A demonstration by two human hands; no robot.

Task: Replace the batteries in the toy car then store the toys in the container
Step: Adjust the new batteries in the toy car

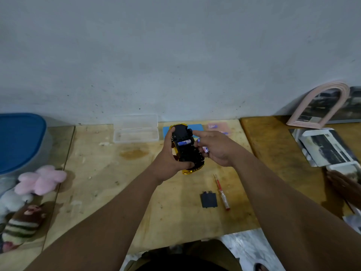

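Battery swap half done: one cell seated, cover off, toys not yet stored.

The left hand [172,159] grips the upturned yellow toy car [185,151] above the middle of the counter [93,173], toward its far edge; one battery [184,142] sits in the open bay. The right hand [214,149] pinches a second battery [203,147] beside the car, forefinger stretched out over the chassis. The battery cover [208,199] and screwdriver [221,192] lie nearer the front edge, so closing remains. Plush toys [39,180] wait at the left edge beside the blue-lidded container [19,141].
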